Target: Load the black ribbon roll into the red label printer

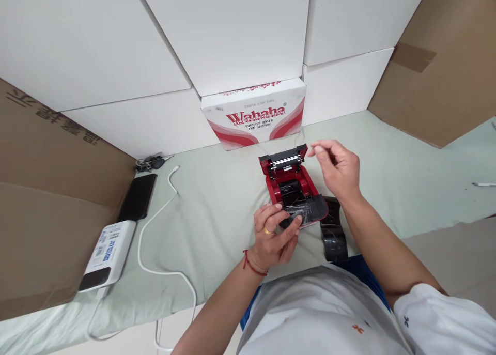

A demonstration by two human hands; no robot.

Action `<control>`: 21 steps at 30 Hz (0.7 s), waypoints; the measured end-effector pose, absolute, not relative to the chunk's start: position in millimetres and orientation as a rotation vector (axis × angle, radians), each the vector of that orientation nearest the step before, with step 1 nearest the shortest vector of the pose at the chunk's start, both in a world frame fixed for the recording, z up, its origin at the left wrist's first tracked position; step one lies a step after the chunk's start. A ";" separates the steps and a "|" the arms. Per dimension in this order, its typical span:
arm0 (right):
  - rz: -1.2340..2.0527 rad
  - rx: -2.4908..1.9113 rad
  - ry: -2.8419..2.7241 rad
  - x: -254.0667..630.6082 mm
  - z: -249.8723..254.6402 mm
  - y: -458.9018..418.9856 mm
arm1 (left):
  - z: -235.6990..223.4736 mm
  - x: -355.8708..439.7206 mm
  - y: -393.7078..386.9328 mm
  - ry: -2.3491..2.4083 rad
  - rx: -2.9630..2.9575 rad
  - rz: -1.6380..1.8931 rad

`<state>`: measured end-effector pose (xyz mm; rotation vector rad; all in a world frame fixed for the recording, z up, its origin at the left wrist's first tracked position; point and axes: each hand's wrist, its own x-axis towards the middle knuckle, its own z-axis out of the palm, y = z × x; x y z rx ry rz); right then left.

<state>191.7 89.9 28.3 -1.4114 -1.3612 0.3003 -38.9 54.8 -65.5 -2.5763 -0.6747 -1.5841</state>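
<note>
A small red and black device [308, 182], which looks like a label printer, sits on the cloth with its hinged lid [284, 160] raised, a roller showing along the inside. Glossy black film [291, 191] lies in the red compartment and reaches over the near edge. My left hand [274, 233] grips the near left side, its thumb pressed on the film. Beside the lid's right corner, my right hand [339, 169] is raised, thumb and forefinger pinched; what they hold, if anything, cannot be made out. A black film strip [334, 241] lies right of the device.
A white and red Wahaha carton [258, 120] stands behind against white boxes [240, 29]. At left are a white power bank [112, 246] with a white cable [141, 241], a black phone [138, 196] and keys [155, 161]. Brown cardboard [445, 71] flanks the right side.
</note>
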 end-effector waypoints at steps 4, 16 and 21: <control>0.245 -1.420 -1.426 197.4 14.8 102.6 | -69.4 -39.3 52.3 -0.671 -2.556 -1.560; 0.388 -1.217 -1.597 205.8 -8.1 55.4 | -67.3 -38.7 48.6 -0.713 -2.516 -1.560; 0.408 -1.213 -1.563 204.8 -29.1 41.7 | -68.6 -41.6 52.7 -0.737 -2.644 -1.705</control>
